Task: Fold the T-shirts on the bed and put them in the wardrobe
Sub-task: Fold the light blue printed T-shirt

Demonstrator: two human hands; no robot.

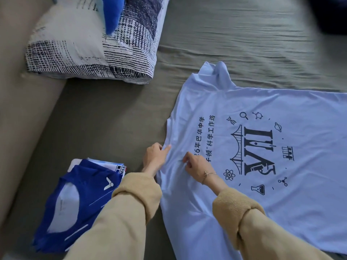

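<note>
White T-shirt (262,147) flat, collar apparently leftward, length running right.

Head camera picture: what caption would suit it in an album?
Both hands, left and right, pinch a light blue printed T-shirt spread on the bed, beside folded blue shirts.

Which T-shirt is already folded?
The blue T-shirt, stacked beside the left hand. The white printed T-shirt lies spread flat on the bed, both hands on it.
</note>
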